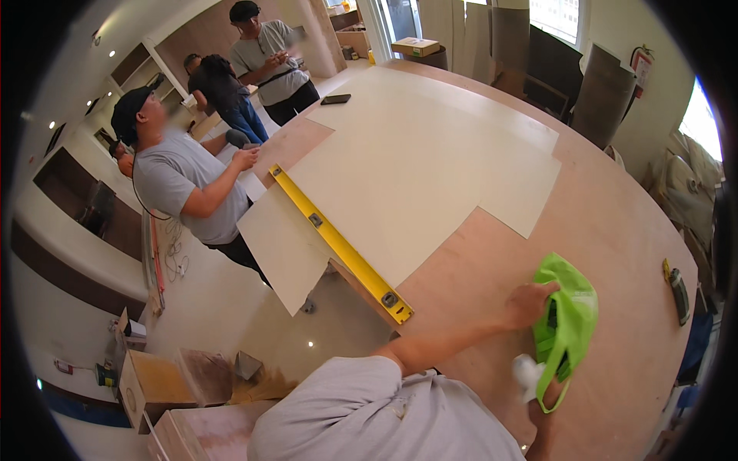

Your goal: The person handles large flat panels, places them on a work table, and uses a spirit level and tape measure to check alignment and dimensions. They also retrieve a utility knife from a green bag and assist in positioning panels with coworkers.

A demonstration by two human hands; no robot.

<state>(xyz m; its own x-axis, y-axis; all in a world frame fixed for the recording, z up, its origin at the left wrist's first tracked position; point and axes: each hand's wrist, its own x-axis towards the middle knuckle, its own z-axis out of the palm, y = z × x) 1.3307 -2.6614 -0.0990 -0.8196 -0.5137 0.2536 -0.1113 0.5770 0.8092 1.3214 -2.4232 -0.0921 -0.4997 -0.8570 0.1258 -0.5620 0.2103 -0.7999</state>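
A bright green cloth bag [575, 307] hangs over the wooden table at the right. My left hand [532, 303] is closed on its upper left edge. Dark items show through the bag's opening. My right hand [547, 396] is low at the bag, with a green strap looped across it; its fingers are hidden. Beside that hand is a white, blurred thing [528, 375] that I cannot make out. To the left, a yellow spirit level [334, 240] lies slantwise along the edge of a cream sheet [407, 154].
The sheet covers much of the table [615, 223]. A black phone [336, 99] lies at its far end, and a dark-handled tool [677, 296] near the right edge. A person in grey [188, 173] stands at the left side; others are behind. Wooden boxes [157, 376] stand lower left.
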